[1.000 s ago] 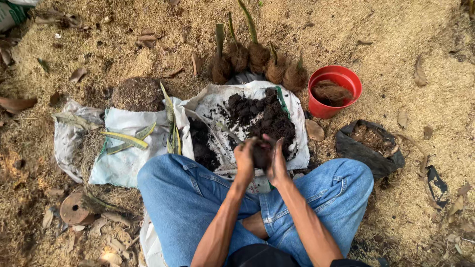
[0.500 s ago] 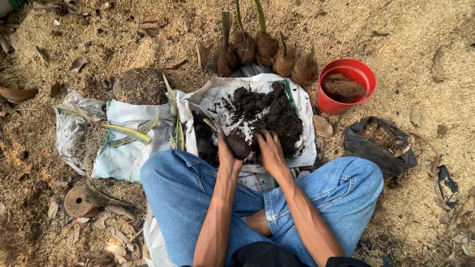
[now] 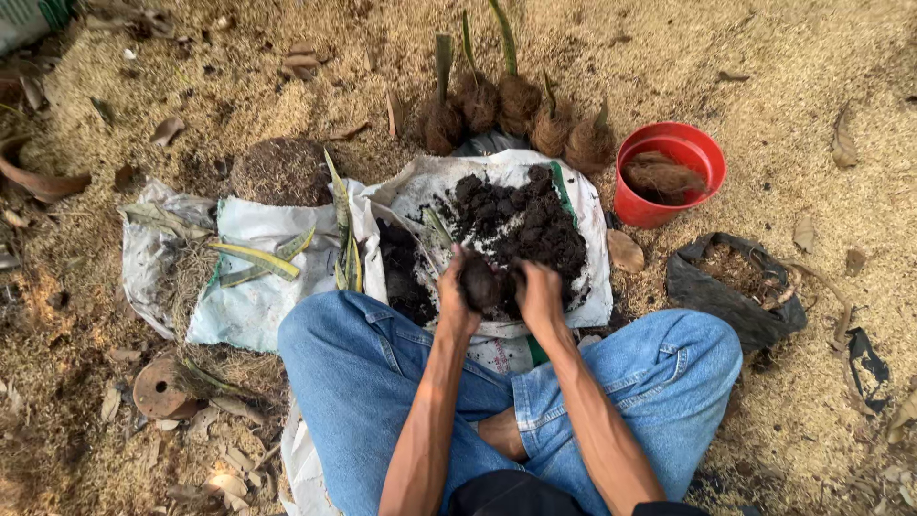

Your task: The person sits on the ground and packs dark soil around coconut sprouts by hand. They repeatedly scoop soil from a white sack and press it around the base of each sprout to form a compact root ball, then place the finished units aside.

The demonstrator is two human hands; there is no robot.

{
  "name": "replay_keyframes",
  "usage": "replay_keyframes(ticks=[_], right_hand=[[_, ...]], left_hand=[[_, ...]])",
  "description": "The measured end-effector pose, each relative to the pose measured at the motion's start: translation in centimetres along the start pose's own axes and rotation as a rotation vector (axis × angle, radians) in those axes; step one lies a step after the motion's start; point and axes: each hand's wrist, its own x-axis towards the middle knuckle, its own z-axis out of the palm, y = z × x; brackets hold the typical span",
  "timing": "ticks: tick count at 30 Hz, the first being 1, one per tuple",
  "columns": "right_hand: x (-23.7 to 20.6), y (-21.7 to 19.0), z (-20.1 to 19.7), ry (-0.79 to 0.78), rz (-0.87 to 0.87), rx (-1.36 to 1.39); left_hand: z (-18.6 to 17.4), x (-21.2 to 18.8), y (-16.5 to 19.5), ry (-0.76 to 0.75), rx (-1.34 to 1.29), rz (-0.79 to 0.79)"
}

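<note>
A person sits cross-legged in blue jeans (image 3: pixel 373 382) on ground strewn with rice husk (image 3: pixel 783 57), both forearms reaching forward over the knees. The left hand (image 3: pixel 457 285) and the right hand (image 3: pixel 539 292) face each other with a dark soil ball (image 3: pixel 479 283) between them. The left hand's fingers curl around the ball's left side and grip it; the right hand sits just beside its right edge, fingers bent toward it, though whether they press it cannot be told. The ball is roundish, slightly taller than wide, its longer axis running away from the person.

It hangs over the near edge of a white woven sack (image 3: pixel 583 220) laid flat, edged with a green stripe, which carries a heap of dark clumpy soil (image 3: pixel 521 225). To the left lies a second white sack (image 3: pixel 258 287), pale and rumpled, bearing loose yellow-edged snake plant leaves (image 3: pixel 253 256) that lie mostly left to right. Beyond the soil heap stands a row of coir-wrapped plant balls (image 3: pixel 516 105), each with a green leaf pointing up and away. A red plastic pot (image 3: pixel 669 172) holding brown fibre stands to the right of the sack, and a black plastic bag (image 3: pixel 735 287) with brown material lies near the right knee. A round brown disc (image 3: pixel 158 387) rests by the left knee.
</note>
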Motion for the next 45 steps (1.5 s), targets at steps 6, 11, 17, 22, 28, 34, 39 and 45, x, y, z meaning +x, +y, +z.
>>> replay_keyframes(ticks=[6, 11, 17, 22, 28, 34, 39, 45], right_hand=[[0.8, 1.7, -1.7, 0.223, 0.159, 0.869], [0.8, 4.5, -3.4, 0.067, 0.699, 1.636], [0.7, 4.9, -3.1, 0.041, 0.655, 1.729], [0.0, 4.3, -3.6, 0.058, 0.606, 1.644], [-0.6, 2.6, -4.6, 0.001, 0.496, 1.433], [-1.4, 0.8, -6.0, -0.076, 0.360, 1.423], [-1.4, 0.5, -5.6, -0.071, 0.262, 1.307], [-1.8, 0.7, -4.2, 0.051, 0.067, 1.082]], left_hand=[[-0.8, 0.8, -0.8, -0.030, 0.049, -0.051], [-1.1, 1.0, -1.0, -0.088, 0.097, -0.108], [-1.0, 0.4, -1.3, -0.249, 0.217, -0.067], [-0.9, -0.2, -1.2, -0.247, -0.095, -0.133], [0.4, -0.9, -0.7, -0.138, 0.249, -0.144], [-0.2, -0.9, -1.2, -0.215, 0.120, -0.101], [-1.5, 0.7, -2.4, -0.135, 0.273, -0.041], [-2.9, 1.6, -4.0, -0.075, 0.559, 0.180]])
